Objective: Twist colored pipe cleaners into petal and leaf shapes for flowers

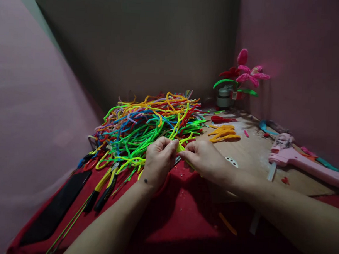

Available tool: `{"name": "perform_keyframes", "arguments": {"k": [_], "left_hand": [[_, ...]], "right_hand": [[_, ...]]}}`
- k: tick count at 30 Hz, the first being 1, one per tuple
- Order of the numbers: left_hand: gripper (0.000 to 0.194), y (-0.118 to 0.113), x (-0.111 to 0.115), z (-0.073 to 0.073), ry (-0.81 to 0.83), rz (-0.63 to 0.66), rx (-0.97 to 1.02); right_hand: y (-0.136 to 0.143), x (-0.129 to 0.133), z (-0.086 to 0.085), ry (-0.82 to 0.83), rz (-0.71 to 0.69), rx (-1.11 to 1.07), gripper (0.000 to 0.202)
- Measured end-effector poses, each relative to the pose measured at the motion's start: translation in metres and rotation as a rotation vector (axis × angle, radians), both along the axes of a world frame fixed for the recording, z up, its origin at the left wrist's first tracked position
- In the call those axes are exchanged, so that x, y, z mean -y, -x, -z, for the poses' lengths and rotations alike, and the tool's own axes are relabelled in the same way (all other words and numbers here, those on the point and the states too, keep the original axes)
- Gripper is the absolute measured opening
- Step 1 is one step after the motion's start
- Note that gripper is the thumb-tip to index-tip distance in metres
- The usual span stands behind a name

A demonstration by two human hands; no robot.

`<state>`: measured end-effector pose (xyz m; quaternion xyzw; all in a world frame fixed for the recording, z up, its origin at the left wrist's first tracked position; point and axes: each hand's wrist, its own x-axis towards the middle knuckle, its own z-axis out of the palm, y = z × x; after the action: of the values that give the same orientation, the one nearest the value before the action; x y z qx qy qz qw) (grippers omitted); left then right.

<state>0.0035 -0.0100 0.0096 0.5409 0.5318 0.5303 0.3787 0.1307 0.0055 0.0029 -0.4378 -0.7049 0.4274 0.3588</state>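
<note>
My left hand (159,157) and my right hand (203,158) meet over the front of the table, close to each other. Both pinch yellow-green pipe cleaners (181,147), whose ends stick up and out between the fingers. Just behind my hands spreads a big tangled pile of pipe cleaners (146,131) in green, blue, orange, red and purple. A pair of yellow-and-black pliers (106,188) lies left of my left hand. How many strands I hold is hidden by my fingers.
Right of the pile is a board (248,163) with orange bent pieces (223,133) and a pink glue gun (309,160). Pink fuzzy flowers (253,74) stand at the back. A black flat object (57,208) lies on the red cloth (180,224) at left.
</note>
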Motion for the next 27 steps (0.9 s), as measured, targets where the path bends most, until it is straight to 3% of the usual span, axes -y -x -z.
{"name": "perform_keyframes", "arguments": {"k": [3,9,14,27], "left_hand": [[0.028,0.004,-0.004,0.000,0.006,0.066,0.018],[0.028,0.022,-0.011,-0.006,0.117,0.277,0.191],[0.023,0.025,-0.008,-0.010,0.151,0.285,0.174],[0.020,0.023,-0.009,-0.005,0.161,0.313,0.141]], "right_hand": [[0.001,0.000,-0.001,-0.110,0.044,0.035,0.026],[-0.002,-0.004,-0.002,0.179,-0.042,-0.185,0.027],[-0.002,-0.002,-0.006,0.256,-0.056,-0.256,0.024],[-0.003,-0.003,-0.002,0.103,-0.082,-0.121,0.029]]}}
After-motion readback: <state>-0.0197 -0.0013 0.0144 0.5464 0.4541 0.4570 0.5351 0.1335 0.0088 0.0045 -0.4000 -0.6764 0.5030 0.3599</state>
